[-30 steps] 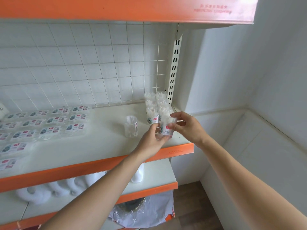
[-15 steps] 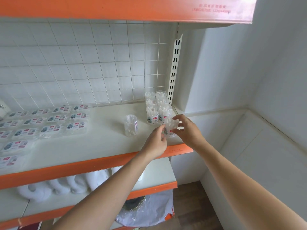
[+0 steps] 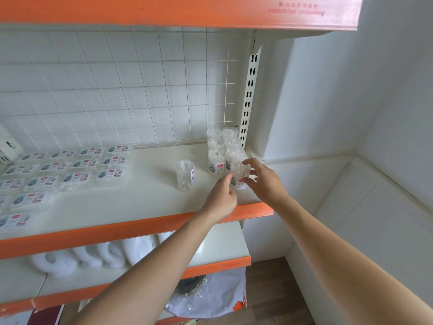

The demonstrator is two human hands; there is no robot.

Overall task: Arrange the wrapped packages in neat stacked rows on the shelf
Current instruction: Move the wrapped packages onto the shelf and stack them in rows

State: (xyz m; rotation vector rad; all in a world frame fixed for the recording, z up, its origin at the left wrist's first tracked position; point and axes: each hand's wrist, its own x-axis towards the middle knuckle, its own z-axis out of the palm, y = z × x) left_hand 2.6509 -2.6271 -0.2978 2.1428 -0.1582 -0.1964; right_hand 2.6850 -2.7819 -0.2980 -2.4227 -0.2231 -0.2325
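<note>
A clear round tub of cotton swabs (image 3: 239, 175) with a red and green label stands near the shelf's front right corner. It sits at the front of two rows of like tubs (image 3: 216, 158) that run back to the wire grid. My left hand (image 3: 222, 198) pinches the front tub's left side with its fingertips. My right hand (image 3: 263, 181) is at its right side, fingers spread and curled loosely around it. One more tub (image 3: 185, 175) stands alone to the left. Flat wrapped packs (image 3: 77, 170) lie in rows at the shelf's left.
The white shelf (image 3: 140, 202) has an orange front lip and a slotted upright (image 3: 248, 99) at its right end. The orange shelf above overhangs. Below, white bottles (image 3: 93, 254) lie on a lower shelf, and a plastic bag (image 3: 210, 296) sits under that. A white wall is on the right.
The front tub has gone from held above the shelf's edge to standing on the shelf in front of the right row. My right hand's fingers have spread apart.
</note>
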